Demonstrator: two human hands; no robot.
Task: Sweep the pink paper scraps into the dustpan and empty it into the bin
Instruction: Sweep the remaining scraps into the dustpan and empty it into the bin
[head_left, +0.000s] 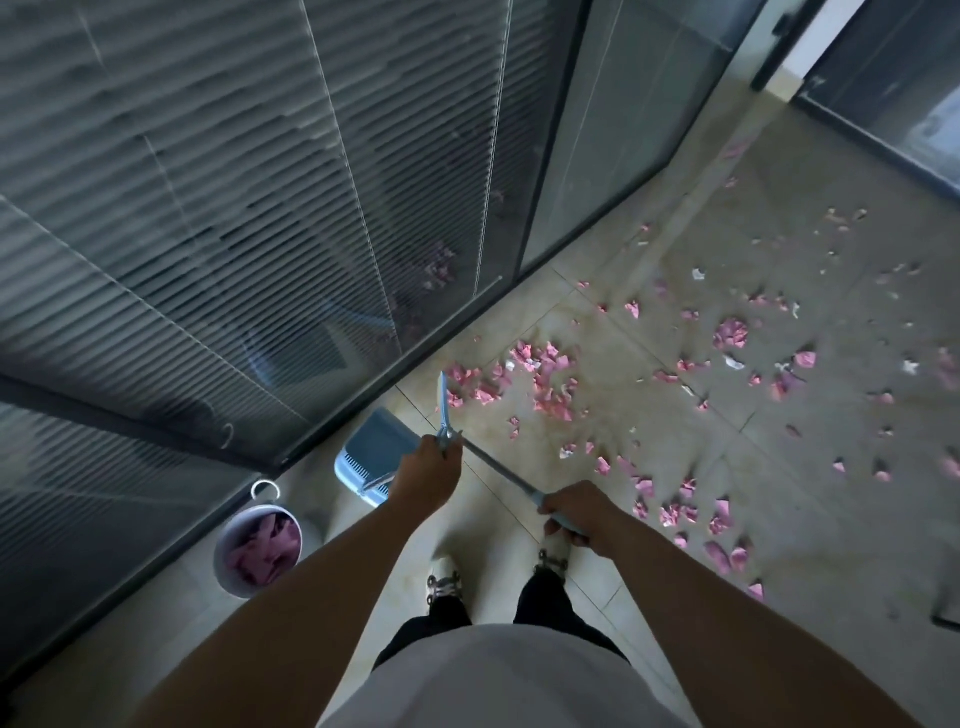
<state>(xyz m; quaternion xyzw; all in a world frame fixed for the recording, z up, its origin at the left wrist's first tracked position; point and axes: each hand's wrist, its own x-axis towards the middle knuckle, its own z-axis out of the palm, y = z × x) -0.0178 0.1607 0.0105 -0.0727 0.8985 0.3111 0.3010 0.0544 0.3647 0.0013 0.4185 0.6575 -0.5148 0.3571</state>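
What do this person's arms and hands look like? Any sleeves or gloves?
Both forearms are bare along their whole visible length: no sleeves show, and no gloves. The left hand and right hand show no rings, watch or wristbands. A light-coloured top shows below.

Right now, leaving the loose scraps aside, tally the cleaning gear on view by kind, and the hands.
Dustpan: 1
Broom: 1
Bin: 1, pink paper inside
Hands: 2, left hand and right hand
Total: 5

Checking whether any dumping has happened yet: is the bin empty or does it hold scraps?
It holds scraps: pink paper shows inside the open-topped bin beside the glass wall.
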